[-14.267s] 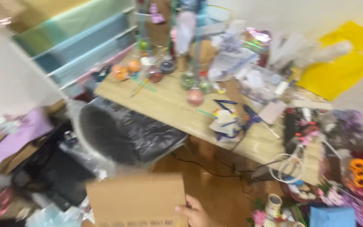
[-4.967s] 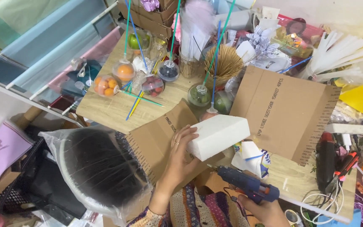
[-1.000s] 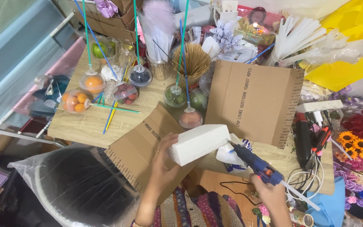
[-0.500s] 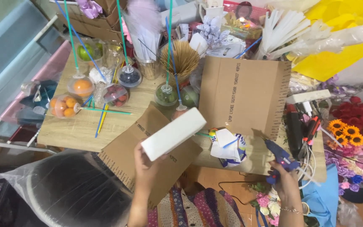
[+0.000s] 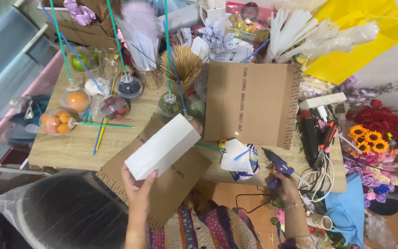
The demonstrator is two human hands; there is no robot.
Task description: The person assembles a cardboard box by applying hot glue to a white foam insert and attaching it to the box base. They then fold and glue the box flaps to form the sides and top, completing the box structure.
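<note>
My left hand (image 5: 139,186) grips the near end of a white block (image 5: 163,146), holding it tilted above a cardboard sheet (image 5: 162,177) at the table's (image 5: 65,150) front edge. Farther right, my right hand (image 5: 285,184) is closed around a blue glue gun (image 5: 277,165), just beside a crumpled white-and-blue wrapper (image 5: 239,160).

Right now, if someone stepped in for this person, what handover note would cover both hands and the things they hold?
Left hand: holds the white foam block by its near end, above the brown cardboard sheet at the table's near edge.
Right hand: grips the blue glue gun over the table edge, beside the crumpled white paper.
Second cardboard sheet lies flat further back.
Done: block and gun picked up.
Left: no glue visible on the block.
</note>
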